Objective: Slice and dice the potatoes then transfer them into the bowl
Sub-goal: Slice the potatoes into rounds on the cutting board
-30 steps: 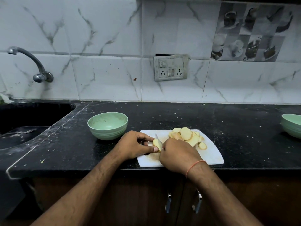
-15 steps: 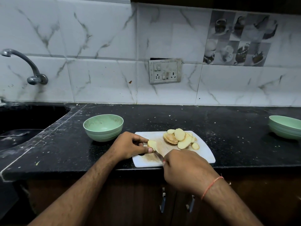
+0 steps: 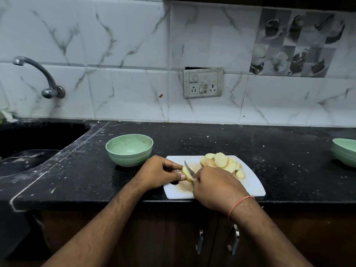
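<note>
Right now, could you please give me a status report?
Left hand steadies potato piece; right hand slicing with knife. Pale green bowl empty. Nothing obstructing.

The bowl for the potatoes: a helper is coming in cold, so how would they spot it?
On the black counter, find the white cutting board at the front edge. The empty green bowl stands just left of it, towards the sink. The other green bowl sits far right, cut off by the frame.

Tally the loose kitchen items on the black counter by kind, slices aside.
Pale green ribbed bowls: 2, one left of the board, one at the right edge
White plastic cutting board: 1
Steel-bladed knife: 1
Potato piece being cut: 1
Total: 5
</note>
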`<state>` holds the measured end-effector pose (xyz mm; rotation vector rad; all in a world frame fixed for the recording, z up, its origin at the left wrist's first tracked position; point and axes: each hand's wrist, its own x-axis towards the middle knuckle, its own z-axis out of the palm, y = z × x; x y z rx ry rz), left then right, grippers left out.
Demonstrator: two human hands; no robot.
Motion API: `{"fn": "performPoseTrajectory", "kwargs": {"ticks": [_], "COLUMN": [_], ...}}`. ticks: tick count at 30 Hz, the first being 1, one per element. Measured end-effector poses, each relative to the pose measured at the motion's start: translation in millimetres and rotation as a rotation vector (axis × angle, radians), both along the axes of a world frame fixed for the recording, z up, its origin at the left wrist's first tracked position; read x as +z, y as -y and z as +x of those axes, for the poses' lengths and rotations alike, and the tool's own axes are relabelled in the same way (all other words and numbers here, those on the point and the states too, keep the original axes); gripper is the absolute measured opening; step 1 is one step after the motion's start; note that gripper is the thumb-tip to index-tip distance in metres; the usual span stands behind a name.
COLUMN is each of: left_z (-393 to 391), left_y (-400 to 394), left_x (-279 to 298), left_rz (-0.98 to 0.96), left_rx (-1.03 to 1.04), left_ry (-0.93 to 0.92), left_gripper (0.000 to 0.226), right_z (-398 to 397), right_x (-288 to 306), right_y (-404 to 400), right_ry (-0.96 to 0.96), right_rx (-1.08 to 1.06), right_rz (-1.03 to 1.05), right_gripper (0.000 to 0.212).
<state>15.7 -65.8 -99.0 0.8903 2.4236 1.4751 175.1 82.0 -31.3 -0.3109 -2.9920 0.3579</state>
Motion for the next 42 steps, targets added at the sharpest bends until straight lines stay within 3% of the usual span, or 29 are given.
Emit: {"fn": "performPoseTrajectory", "kwargs": {"ticks": [6, 10, 13, 21, 33, 37, 42], "left_z": [-1.5, -1.9, -1.9, 1.1, 8.5, 9.6, 16.0], "left_y": [-0.7, -1.2, -0.6, -0.4, -2.6, -10.3, -35.2], "left_x": [-1.9, -2.1, -1.7, 0.8, 4.6, 4.2, 5.4], "left_rz": [-0.012, -0.012, -0.019, -0.021, -0.052, -0.097, -0.326], "left_rx": [0.01, 0.019, 0.019, 0.022, 0.068, 0.107, 0.273], "left_ry": [-0.008, -0.005, -0.013, -0.007, -0.064, -0.066, -0.205], "left_gripper": [0.034, 0.031, 0.031, 0.036, 0.039, 0.059, 0.076], "right_z": [-10.8, -2.9, 12.0, 56.7, 57.8, 52.5, 45.6], "right_x": [3.0, 2.7, 1.1, 8.3, 5.1, -8.0, -15.7], "right_y": [12.5, 19.1, 22.1, 10.2, -21.1, -25.8, -35.5], "right_ry": [0.025, 0.061, 0.079, 0.062, -0.054, -0.03, -0.062], "right_rx": [0.007, 0.04, 0.077, 0.099, 0.0, -0.006, -0.054], "right_rz": [0.067, 0.141, 0.164, 0.139, 0.053, 0.028, 0.054], "right_gripper": [0.006, 0.026, 0.028, 0.02, 0.029, 0.029, 0.029]}}
